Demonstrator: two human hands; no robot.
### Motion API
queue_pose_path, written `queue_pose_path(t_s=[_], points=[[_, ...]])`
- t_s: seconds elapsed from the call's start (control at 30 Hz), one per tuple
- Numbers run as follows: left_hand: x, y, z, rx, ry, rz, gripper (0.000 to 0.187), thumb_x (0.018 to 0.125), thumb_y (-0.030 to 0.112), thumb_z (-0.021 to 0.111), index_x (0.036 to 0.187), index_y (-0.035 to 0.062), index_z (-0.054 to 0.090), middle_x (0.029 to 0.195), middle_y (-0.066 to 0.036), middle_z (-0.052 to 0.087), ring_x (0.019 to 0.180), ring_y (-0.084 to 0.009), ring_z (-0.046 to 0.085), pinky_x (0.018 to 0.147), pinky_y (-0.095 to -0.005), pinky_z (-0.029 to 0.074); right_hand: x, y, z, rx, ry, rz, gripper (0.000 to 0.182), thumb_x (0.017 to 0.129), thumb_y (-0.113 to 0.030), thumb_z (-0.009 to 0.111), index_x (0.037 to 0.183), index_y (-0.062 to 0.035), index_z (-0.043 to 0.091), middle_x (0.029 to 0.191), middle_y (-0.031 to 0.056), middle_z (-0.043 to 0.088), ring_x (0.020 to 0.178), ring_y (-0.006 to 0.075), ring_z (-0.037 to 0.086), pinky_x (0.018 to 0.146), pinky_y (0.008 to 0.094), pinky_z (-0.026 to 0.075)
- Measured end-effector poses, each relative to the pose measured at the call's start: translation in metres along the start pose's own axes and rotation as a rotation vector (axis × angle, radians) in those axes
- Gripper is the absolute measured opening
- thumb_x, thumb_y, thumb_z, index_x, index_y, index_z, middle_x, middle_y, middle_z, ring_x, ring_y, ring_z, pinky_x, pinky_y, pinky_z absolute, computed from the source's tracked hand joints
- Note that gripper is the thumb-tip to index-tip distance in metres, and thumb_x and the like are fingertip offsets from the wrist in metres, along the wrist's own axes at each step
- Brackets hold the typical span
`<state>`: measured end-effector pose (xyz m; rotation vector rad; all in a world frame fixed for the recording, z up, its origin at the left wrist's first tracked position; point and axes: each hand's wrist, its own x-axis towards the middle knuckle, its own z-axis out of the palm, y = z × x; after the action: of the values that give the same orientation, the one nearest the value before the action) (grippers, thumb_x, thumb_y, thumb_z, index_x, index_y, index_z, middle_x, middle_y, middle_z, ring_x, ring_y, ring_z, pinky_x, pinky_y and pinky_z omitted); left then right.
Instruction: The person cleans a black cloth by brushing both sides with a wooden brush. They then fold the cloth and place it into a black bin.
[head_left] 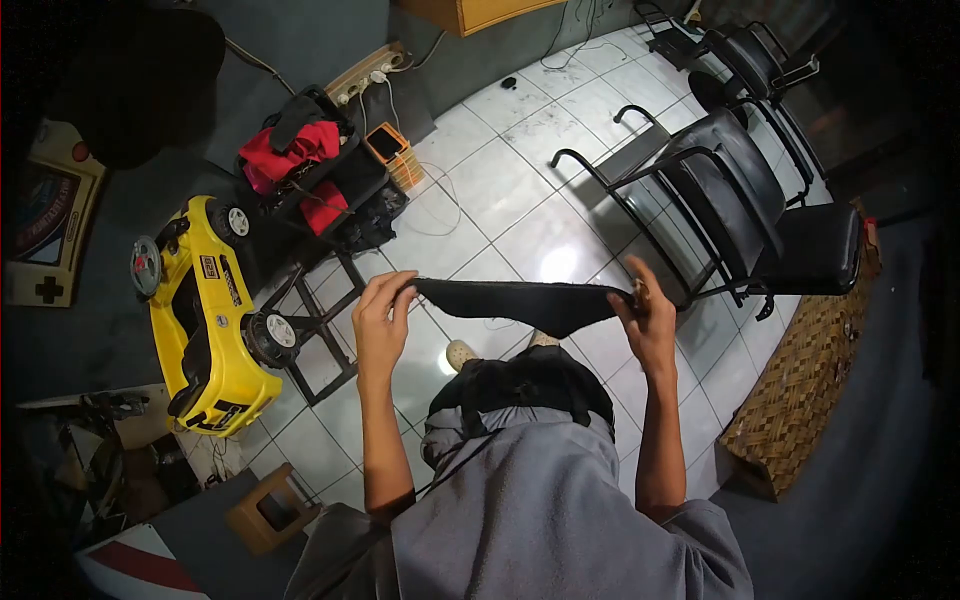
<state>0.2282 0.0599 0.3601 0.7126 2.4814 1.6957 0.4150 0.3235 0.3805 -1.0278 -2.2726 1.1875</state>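
A piece of black cloth [530, 303] is stretched out in front of my body at about waist height. Its upper edge runs nearly straight, and the lower edge sags to a point toward the right. My left hand [382, 318] pinches the left end between thumb and fingers. At the other end, my right hand [650, 318] grips the corner with its thumb in front and some fingers raised behind. Both forearms reach forward from a grey shirt [520, 510]. Below the cloth, parts of my shoes [460, 354] show on the tiles.
A yellow toy car [215, 320] leans at the left near a black metal frame [335, 335]. Red and black cloths [295, 150] lie piled behind it. Black chairs [720, 180] and a woven box [800, 390] stand on the right. White tiled floor [520, 220] lies ahead.
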Motion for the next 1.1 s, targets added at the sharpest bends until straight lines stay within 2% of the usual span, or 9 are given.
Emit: queue_pose_path(t_s=[0.13,0.27,0.33,0.4,0.53,0.63,0.83,1.0,1.1], points=[[0.012,0.017,0.007,0.187,0.067,0.073,0.018,0.077,-0.010,0.054,0.092,-0.0057,0.061,0.088,-0.014,0.061,0.083,-0.0203,0.060,0.076,-0.0265,0.047,0.028,0.018,-0.003,-0.204,0.058,-0.439,0.017,0.074,-0.002,0.065,0.090,-0.0028,0.060,0.078,0.0129,0.056,0.068,0.0267,0.057,0.061,0.0338,0.046],[0.008,0.049,0.003,0.359,0.494,0.547,0.027,0.072,-0.018,0.046,0.092,-0.0058,0.061,0.096,-0.017,0.062,0.091,-0.0271,0.060,0.083,-0.0330,0.047,0.013,0.000,-0.008,0.251,0.515,-0.577,0.012,0.084,0.001,0.053,0.094,0.0065,0.056,0.097,0.0162,0.061,0.079,0.0213,0.061,0.071,0.0263,0.050],[-0.007,0.046,0.009,0.266,0.502,0.589,0.032,0.070,-0.019,0.044,0.095,-0.0044,0.058,0.103,-0.017,0.060,0.095,-0.0294,0.059,0.085,-0.0364,0.047,0.010,-0.007,0.002,0.444,0.492,-0.774,0.015,0.083,0.003,0.051,0.096,0.0066,0.057,0.100,0.0182,0.062,0.081,0.0203,0.062,0.073,0.0277,0.049],[-0.026,0.023,0.018,0.296,0.281,0.442,0.030,0.072,-0.017,0.044,0.095,-0.0031,0.058,0.104,-0.017,0.060,0.094,-0.0286,0.060,0.081,-0.0356,0.049,-0.007,0.009,0.002,-0.176,0.245,-0.608,0.035,0.074,0.010,0.053,0.106,-0.0027,0.060,0.095,0.0152,0.065,0.081,0.0190,0.065,0.069,0.0322,0.047],[-0.074,-0.051,0.013,0.248,-0.209,-0.084,0.019,0.081,-0.010,0.043,0.094,-0.0035,0.056,0.092,-0.017,0.061,0.080,-0.0228,0.064,0.068,-0.0320,0.052,-0.023,0.073,0.020,-0.204,-0.477,0.059,0.040,0.067,0.010,0.050,0.101,-0.0052,0.062,0.075,0.0203,0.060,0.063,0.0266,0.061,0.059,0.0307,0.046],[-0.087,-0.053,0.007,0.111,-0.298,-0.365,0.014,0.085,-0.006,0.041,0.092,-0.0044,0.054,0.085,-0.017,0.061,0.070,-0.0197,0.065,0.061,-0.0298,0.053,-0.032,0.086,0.017,-0.108,-0.585,0.177,0.040,0.066,0.011,0.049,0.101,-0.0035,0.061,0.074,0.0201,0.060,0.061,0.0250,0.060,0.059,0.0301,0.046],[-0.050,-0.028,0.023,0.061,0.032,-0.219,0.011,0.087,-0.001,0.047,0.095,-0.0032,0.054,0.081,-0.011,0.060,0.072,-0.0144,0.062,0.066,-0.0229,0.048,-0.011,0.060,0.025,0.242,-0.179,-0.008,0.014,0.087,0.000,0.051,0.096,0.0019,0.062,0.075,0.0059,0.063,0.061,0.0088,0.055,0.056,0.0223,0.044],[-0.025,0.037,0.021,0.057,0.372,0.237,0.014,0.082,-0.006,0.054,0.096,-0.0031,0.056,0.094,-0.009,0.057,0.085,-0.0123,0.057,0.066,-0.0231,0.047,-0.006,0.004,0.011,0.486,0.351,-0.338,0.017,0.083,0.007,0.050,0.098,0.0075,0.059,0.087,0.0119,0.064,0.066,0.0130,0.060,0.058,0.0210,0.045],[-0.038,0.020,0.017,0.091,0.267,0.107,0.015,0.078,-0.009,0.055,0.091,-0.0027,0.059,0.087,-0.010,0.058,0.078,-0.0155,0.059,0.065,-0.0256,0.048,-0.005,0.015,0.001,0.190,0.187,-0.326,0.022,0.081,0.008,0.052,0.100,0.0011,0.061,0.078,0.0100,0.064,0.066,0.0142,0.062,0.059,0.0225,0.045]])
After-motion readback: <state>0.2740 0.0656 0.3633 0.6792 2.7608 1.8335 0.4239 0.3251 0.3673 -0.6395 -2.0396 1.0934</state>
